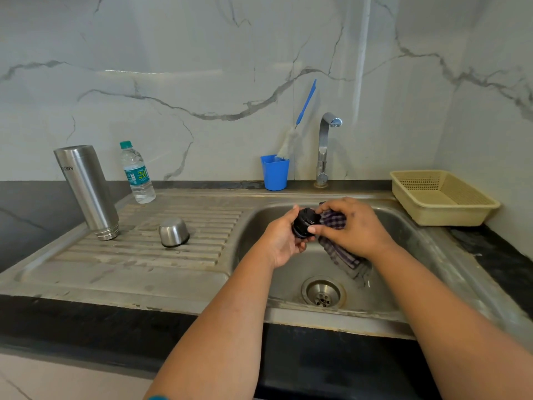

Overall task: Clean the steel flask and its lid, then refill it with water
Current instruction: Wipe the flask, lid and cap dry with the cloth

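While we work over the sink (403, 226), our left hand (284, 241) grips the small black lid (305, 223) by its rim and our right hand (350, 226) pinches a soft checked cloth (343, 255) against it. Wet, it looks slippery. Farther off, the rigid steel flask (86, 189) stands inverted on the drainboard.

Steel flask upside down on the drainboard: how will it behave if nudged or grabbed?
The steel flask stands inverted on its narrow threaded mouth, on the ribbed drainboard, and looks tilted, so a nudge would probably tip it. Being a cylinder, it would likely roll once down. Its smooth polished wall may be slippery if wet.
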A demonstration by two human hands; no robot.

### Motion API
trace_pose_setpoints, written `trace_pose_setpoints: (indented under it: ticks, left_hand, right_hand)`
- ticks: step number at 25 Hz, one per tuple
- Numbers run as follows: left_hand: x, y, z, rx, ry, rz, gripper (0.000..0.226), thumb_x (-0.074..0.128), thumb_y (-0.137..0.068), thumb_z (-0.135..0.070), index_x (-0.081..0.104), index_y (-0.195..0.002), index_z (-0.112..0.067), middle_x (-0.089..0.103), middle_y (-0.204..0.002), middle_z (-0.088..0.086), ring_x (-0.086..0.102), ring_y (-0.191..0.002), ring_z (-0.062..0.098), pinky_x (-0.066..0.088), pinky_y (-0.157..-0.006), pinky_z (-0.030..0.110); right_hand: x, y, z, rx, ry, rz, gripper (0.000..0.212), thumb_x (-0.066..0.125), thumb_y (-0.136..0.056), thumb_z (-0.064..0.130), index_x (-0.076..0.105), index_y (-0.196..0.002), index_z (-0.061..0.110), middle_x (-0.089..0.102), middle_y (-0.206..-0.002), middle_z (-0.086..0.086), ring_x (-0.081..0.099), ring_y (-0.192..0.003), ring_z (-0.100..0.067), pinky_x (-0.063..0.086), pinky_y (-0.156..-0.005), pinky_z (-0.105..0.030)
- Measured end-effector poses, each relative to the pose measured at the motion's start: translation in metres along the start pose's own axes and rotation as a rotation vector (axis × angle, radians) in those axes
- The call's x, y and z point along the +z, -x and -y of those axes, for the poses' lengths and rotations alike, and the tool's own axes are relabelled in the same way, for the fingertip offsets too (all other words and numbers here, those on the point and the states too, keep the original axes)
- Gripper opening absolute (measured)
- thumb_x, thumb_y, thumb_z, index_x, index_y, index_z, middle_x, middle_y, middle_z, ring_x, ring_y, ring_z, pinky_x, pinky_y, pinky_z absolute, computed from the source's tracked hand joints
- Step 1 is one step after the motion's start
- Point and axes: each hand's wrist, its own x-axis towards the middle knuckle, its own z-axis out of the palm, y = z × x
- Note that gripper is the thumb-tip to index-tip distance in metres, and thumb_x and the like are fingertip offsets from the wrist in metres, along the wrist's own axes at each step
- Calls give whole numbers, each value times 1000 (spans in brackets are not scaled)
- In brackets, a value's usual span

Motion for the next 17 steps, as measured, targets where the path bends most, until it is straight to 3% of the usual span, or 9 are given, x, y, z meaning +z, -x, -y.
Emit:
trace_pose_setpoints:
  ticks: [10, 17]
  left_hand:
    - [0, 1, -1, 76, 21, 59, 34, 37, -103, -45, 62, -111, -23, 70, -81, -1, 55, -70, 12, 32, -59, 25]
    - [5, 1, 1, 122, -70, 77, 33, 36, -104, -44, 59, -118, -25, 68, -97, 0, 56, -78, 12, 33, -63, 28]
  right_hand:
    - [6, 0, 2, -10, 31, -63, 30, 60, -91, 36, 67, -117, 22, 61, -101, 1, 58, -93, -15, 49, -84, -32]
    - [6, -4, -3, 19, 39, -129, 19, 55, -96, 26, 69, -105, 18, 63, -98, -2, 57, -89, -18, 46, -77, -31]
